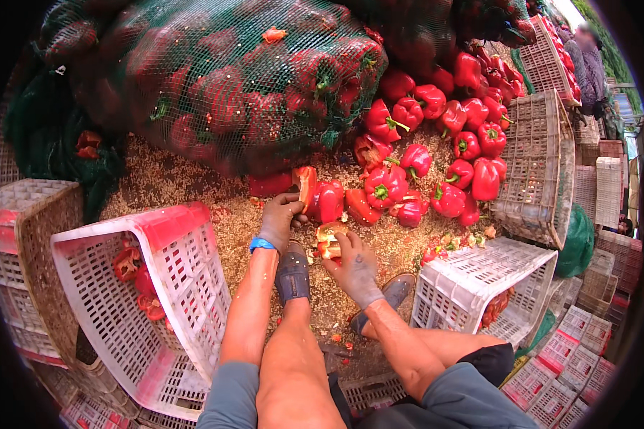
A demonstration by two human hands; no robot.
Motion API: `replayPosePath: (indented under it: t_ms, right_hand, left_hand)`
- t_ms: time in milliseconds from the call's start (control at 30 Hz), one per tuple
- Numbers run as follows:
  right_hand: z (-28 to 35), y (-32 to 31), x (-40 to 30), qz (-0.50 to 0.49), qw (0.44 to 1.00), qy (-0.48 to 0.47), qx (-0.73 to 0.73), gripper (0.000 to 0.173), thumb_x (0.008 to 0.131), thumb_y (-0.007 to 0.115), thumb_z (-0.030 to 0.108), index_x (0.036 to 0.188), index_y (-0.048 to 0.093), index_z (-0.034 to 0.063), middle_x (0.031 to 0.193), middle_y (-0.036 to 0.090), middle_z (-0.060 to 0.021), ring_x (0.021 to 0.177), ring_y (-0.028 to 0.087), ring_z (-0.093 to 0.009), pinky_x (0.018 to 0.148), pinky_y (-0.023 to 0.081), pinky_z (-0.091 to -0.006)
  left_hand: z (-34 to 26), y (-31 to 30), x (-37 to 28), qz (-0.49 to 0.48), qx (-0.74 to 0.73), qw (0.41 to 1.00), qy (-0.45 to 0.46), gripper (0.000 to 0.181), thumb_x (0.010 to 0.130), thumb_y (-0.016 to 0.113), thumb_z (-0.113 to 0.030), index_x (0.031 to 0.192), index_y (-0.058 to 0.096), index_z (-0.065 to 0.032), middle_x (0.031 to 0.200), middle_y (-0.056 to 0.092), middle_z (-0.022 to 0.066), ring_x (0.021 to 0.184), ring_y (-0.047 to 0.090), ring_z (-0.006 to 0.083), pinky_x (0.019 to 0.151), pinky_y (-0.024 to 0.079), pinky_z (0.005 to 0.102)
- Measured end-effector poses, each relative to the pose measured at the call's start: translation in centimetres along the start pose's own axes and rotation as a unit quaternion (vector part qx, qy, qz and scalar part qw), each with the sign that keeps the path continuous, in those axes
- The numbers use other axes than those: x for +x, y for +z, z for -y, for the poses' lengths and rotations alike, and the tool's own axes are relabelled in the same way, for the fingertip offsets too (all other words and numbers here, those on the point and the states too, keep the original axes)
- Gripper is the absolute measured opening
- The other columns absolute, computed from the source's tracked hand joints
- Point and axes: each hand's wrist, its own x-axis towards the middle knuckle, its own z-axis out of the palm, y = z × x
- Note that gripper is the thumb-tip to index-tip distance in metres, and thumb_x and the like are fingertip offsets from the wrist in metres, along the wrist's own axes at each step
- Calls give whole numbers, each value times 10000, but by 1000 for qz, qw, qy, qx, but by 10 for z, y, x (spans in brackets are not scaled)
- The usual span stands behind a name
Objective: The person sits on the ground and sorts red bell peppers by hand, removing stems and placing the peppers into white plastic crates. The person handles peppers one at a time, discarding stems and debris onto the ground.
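My left hand (280, 219), in a thin glove with a blue band at the wrist, grips a cut red bell pepper piece (306, 187) standing on edge. Close by, my right hand (357, 271), also gloved, holds an opened bell pepper half (330, 240) with its pale inner side showing. Just beyond both hands lies a whole red bell pepper (328, 201). A loose heap of red bell peppers (386, 185), mostly whole, spreads to the right. Whether a tool is hidden in either hand I cannot tell.
A green mesh sack (220, 91) full of peppers lies ahead. Seeds cover the floor (236, 230). A tilted white-and-red crate (185, 252) holding pepper pieces stands left, and a tipped white crate (461, 284) right. A beige crate (534, 166) borders the heap. A person (587, 69) is far right.
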Motion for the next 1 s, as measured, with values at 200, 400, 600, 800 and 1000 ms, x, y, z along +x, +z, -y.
replayPosePath:
  t_ms: [200, 400, 600, 800, 1000]
  right_hand:
    - [-13, 54, 0, -113, 993, 15, 15, 557, 804, 747, 249, 1310, 575, 92, 1220, 629, -169, 1050, 629, -373, 924, 498, -449]
    - [2, -15, -3, 30, 554, 169, 815, 411, 983, 595, 213, 1318, 537, -18, 1247, 639, -132, 1107, 651, -243, 963, 540, -411]
    - [99, -102, 21, 178, 399, 70, 897, 457, 986, 588, 221, 1391, 484, 36, 1290, 609, -109, 1210, 598, -248, 1057, 481, -426]
    - [216, -90, 15, 180, 789, -240, 536, 491, 985, 588, 309, 1388, 478, 51, 1303, 579, -141, 1187, 593, -290, 1008, 466, -425]
    - [53, -66, 15, -221, 934, -11, 280, 522, 833, 751, 121, 1302, 552, 11, 1217, 614, -211, 1157, 591, -372, 1005, 469, -429]
  left_hand:
    - [-37, 8, -81, -8, -91, 995, 37, 239, 883, 634, -89, 1094, 628, 25, 877, 660, 70, 676, 632, 133, 598, 475, 242]
    - [-126, -15, -222, -68, -176, 951, 244, 198, 868, 653, -88, 1043, 611, -8, 871, 624, 66, 632, 568, 125, 575, 427, 240]
    - [-136, -97, -328, -400, 106, 861, 295, 269, 943, 606, -135, 1180, 593, -7, 989, 624, 55, 705, 542, 106, 632, 420, 237]
    - [-88, -149, -365, -536, 287, 745, 273, 512, 1028, 521, -184, 1503, 397, -39, 1407, 506, 151, 1157, 559, 245, 945, 458, 371]
    - [-81, -41, -325, -289, 227, 875, 314, 425, 969, 501, -31, 1391, 509, 19, 1278, 621, 134, 991, 634, 180, 819, 516, 306]
